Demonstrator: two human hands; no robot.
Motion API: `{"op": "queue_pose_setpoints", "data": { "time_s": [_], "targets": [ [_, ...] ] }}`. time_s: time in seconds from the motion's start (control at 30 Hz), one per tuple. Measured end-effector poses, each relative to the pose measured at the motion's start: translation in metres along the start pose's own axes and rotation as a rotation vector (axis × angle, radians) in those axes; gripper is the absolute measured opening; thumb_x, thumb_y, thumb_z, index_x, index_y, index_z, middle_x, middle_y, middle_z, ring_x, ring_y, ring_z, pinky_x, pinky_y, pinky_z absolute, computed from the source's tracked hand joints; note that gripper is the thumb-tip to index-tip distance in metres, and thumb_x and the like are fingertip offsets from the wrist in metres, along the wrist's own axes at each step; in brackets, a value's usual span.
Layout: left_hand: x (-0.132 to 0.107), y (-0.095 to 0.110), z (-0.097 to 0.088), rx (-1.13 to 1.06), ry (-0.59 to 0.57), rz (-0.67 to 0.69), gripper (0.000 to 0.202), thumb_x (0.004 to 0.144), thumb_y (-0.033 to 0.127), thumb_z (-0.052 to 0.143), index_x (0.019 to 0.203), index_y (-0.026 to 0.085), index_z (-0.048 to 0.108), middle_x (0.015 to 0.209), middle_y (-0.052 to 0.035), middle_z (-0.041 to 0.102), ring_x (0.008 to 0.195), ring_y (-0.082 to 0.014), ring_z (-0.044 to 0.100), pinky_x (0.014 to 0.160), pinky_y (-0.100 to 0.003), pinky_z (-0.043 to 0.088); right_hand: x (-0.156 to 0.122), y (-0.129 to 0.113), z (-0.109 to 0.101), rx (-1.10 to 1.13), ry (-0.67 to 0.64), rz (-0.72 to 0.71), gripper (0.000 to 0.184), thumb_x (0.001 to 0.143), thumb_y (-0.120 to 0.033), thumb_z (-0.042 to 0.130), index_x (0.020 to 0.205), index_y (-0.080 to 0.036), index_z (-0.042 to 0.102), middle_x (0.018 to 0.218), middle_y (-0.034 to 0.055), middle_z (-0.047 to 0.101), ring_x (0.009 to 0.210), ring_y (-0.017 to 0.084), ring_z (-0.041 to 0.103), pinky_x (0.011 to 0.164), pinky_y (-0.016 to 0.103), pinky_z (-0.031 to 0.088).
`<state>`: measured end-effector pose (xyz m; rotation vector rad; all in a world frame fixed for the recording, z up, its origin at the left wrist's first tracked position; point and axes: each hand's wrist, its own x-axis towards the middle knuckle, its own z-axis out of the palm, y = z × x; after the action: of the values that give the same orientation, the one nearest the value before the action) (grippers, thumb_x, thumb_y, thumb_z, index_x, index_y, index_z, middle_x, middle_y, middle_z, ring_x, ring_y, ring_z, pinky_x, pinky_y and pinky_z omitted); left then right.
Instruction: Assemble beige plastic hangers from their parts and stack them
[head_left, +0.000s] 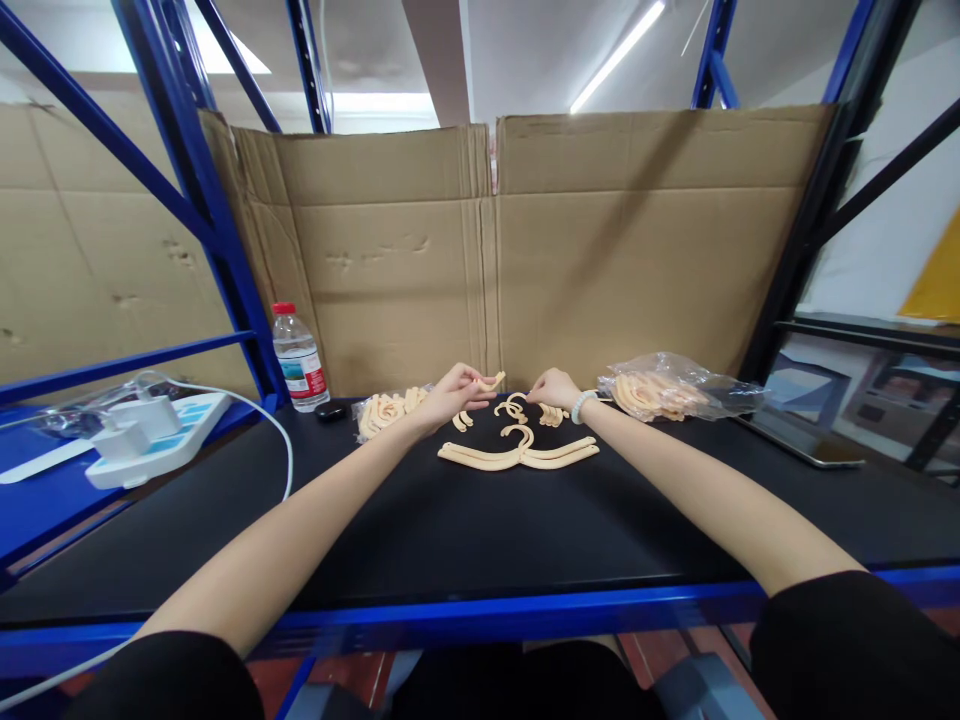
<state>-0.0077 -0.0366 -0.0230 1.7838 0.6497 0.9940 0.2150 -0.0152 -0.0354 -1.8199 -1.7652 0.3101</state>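
Observation:
My left hand [456,395] is closed on a short, curved cream hanger piece [492,383], which points to the right above the table. To its right, my right hand [553,388] has its fingers pinched at the end of a cream hanger hook [516,398]; a similar hook lies just below. Closer to me, cream clothes hangers [517,457] lie flat and stacked, their hooks towards the cardboard. Short loose hanger pieces [463,421] lie below my left hand, and a row of hanger pieces [553,415] sits below my right hand.
Clear bags of cream pieces lie on both sides, a left bag [382,412] and a right bag [652,392]. A water bottle [298,358], a black object [331,411] and a power strip [161,437] stand left. A flat dark device [802,440] lies right. Cardboard [645,240] walls the back.

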Motion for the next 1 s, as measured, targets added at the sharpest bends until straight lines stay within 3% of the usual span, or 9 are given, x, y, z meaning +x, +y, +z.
{"op": "queue_pose_setpoints", "data": {
  "time_s": [0.23, 0.43, 0.57, 0.7, 0.83, 1.0],
  "targets": [
    [-0.017, 0.009, 0.009, -0.12, 0.017, -0.037, 0.014, 0.079, 0.023, 0.065, 0.083, 0.01, 0.06, 0.107, -0.0127, 0.066, 0.095, -0.0172, 0.065, 0.098, -0.037, 0.046, -0.008, 0.006, -0.002, 0.492, 0.127, 0.071, 0.008, 0.07, -0.019, 0.071, 0.072, -0.012, 0.067, 0.057, 0.0033, 0.063, 0.056, 0.014, 0.063, 0.058, 0.024, 0.054],
    [-0.02, -0.008, 0.02, -0.222, 0.134, -0.128, 0.011, 0.068, 0.008, 0.071, 0.077, 0.009, 0.065, 0.077, -0.0038, 0.069, 0.076, -0.0121, 0.066, 0.097, -0.037, 0.048, -0.021, 0.002, 0.004, 0.866, 0.072, 0.101, 0.014, 0.069, -0.013, 0.075, 0.069, -0.013, 0.061, 0.066, 0.0031, 0.063, 0.057, 0.01, 0.062, 0.057, 0.021, 0.056],
    [-0.02, -0.012, 0.027, -0.298, 0.168, -0.208, 0.008, 0.07, 0.001, 0.067, 0.074, 0.008, 0.064, 0.076, -0.0058, 0.068, 0.077, -0.0133, 0.068, 0.096, -0.036, 0.049, -0.039, 0.005, 0.003, 1.001, -0.018, 0.088, 0.013, 0.067, -0.015, 0.076, 0.07, -0.012, 0.063, 0.065, 0.0026, 0.062, 0.057, 0.01, 0.06, 0.049, 0.018, 0.052],
    [-0.022, -0.006, 0.032, -0.203, 0.176, -0.198, 0.02, 0.071, -0.001, 0.066, 0.088, 0.009, 0.063, 0.09, -0.0081, 0.067, 0.076, -0.0139, 0.069, 0.091, -0.038, 0.052, -0.051, 0.002, 0.006, 1.111, -0.029, 0.049, 0.016, 0.066, -0.02, 0.076, 0.074, -0.012, 0.065, 0.058, -0.0019, 0.055, 0.047, 0.005, 0.047, 0.038, 0.015, 0.038],
    [-0.022, 0.001, 0.03, -0.042, 0.12, -0.106, 0.028, 0.077, 0.003, 0.059, 0.104, 0.011, 0.06, 0.108, -0.012, 0.066, 0.081, -0.0145, 0.069, 0.087, -0.036, 0.052, -0.052, -0.009, 0.009, 1.237, 0.027, 0.027, 0.017, 0.065, -0.023, 0.075, 0.072, -0.014, 0.062, 0.063, -0.0021, 0.054, 0.048, 0.005, 0.044, 0.041, 0.017, 0.037],
    [-0.022, 0.008, 0.026, 0.255, -0.042, -0.085, 0.029, 0.075, 0.003, 0.054, 0.101, 0.012, 0.063, 0.087, -0.0071, 0.071, 0.082, -0.0161, 0.068, 0.08, -0.031, 0.052, -0.048, -0.02, 0.0, 1.381, 0.162, -0.01, 0.015, 0.07, -0.022, 0.072, 0.072, -0.017, 0.057, 0.068, -0.0029, 0.054, 0.055, 0.005, 0.047, 0.051, 0.017, 0.043]
  ]
}}
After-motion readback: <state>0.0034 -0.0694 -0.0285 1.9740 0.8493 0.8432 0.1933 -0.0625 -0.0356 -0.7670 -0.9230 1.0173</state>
